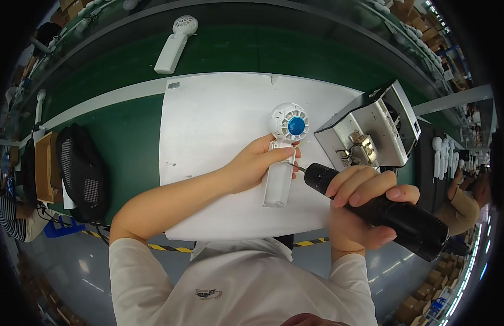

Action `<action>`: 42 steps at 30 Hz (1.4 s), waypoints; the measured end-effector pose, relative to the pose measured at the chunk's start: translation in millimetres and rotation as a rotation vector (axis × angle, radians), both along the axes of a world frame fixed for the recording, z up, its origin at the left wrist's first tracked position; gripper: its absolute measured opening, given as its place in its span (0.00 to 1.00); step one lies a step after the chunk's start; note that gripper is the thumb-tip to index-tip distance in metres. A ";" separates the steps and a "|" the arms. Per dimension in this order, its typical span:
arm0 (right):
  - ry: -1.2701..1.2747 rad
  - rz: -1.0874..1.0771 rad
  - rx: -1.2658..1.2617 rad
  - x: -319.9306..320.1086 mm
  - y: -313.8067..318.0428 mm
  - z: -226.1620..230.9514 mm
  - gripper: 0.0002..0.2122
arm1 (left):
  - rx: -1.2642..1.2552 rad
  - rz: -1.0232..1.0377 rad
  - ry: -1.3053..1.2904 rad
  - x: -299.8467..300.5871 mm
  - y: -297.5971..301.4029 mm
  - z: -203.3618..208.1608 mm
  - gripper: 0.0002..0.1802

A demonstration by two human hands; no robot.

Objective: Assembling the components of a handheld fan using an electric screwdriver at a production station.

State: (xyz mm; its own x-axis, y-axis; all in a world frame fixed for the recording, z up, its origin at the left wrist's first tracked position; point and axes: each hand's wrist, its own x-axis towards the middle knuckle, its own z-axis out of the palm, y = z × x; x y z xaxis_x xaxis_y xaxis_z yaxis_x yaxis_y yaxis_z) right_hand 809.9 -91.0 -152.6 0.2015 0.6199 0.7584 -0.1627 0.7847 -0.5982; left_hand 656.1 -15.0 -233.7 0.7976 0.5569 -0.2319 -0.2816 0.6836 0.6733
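Over worktop (pixel 130 130) w/ white mat (pixel 208 119), L hand (pixel 257 163) has closed grip on white fan (pixel 279 176) near its neck, long axis approx. fore-aft; R hand (pixel 360 190) holds blk screwdriver (pixel 396 217), bit (pixel 298 168) pointing up-L at handle, contact unclear.

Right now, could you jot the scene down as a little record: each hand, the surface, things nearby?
Left hand: holding a white plastic handheld fan with a round blue centre
Right hand: gripping a black cylindrical power screwdriver, bit toward the fan's handle; contact unclear
Surface: smooth white sheet
Right of fan: open silver metal box-shaped device
Beyond sheet: another white plastic fan, lying down
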 end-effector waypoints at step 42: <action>-0.064 -0.620 -0.121 34.3 12.3 27.5 0.12 | 0.094 -0.058 0.019 1.8 0.6 -0.4 0.26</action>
